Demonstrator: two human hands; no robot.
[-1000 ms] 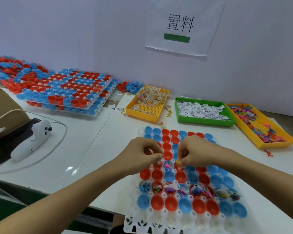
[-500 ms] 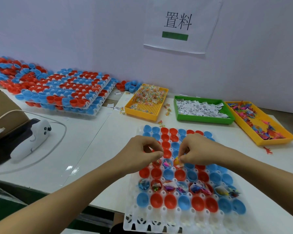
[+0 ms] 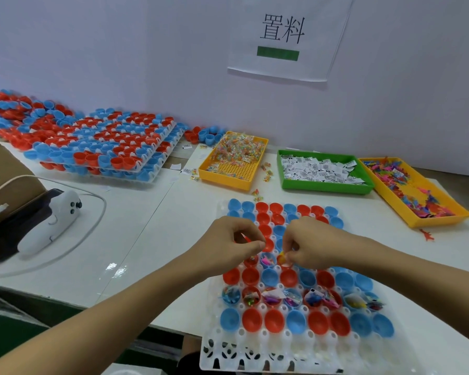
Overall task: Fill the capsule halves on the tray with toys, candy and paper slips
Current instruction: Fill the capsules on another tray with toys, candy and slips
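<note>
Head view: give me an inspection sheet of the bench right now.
Surface: white table.
Job's things: white capsule tray; one row filled, most halves bare. Candy bin, slip bin, toy bin behind.
Clutter: stacked capsule trays, white controller, stray candies.
Grips: left hand pinches a red piece; right hand pinches an orange piece.
Cables: white cable loops by controller.
Surroundings: wall sign.

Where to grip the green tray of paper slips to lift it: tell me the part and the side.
Grip the green tray by its raised near long rim, coming from the front edge of the table. That wall faces the person and stands bare, while yellow trays crowd both short ends, the right one very close.
</note>
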